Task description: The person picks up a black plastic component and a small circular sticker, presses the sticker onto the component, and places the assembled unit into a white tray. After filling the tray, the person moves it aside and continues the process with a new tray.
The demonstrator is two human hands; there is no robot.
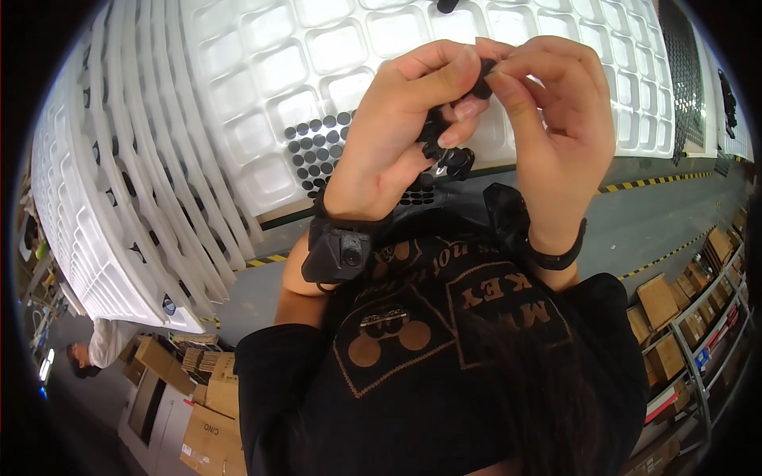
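My left hand point(405, 119) is closed around a small black part point(455, 161) with dark, knobbly pieces hanging below the fingers. A short black end point(482, 79) of what looks like the same part sticks up between my two hands. My right hand point(559, 119) pinches at that end with thumb and forefinger, the other fingers curled. Whatever lies exactly between those fingertips is too small to make out. Beside my left wrist lies a sheet of round black pads point(315, 156), partly covered by the hand and forearm.
Under my hands spreads a white moulded tray point(266, 178) with square pockets. More white trays point(171, 159) stand stacked at the left. Cardboard boxes point(214, 432) sit lower left, near another person point(107, 345). A shelf rack point(698, 349) with cartons stands at the right.
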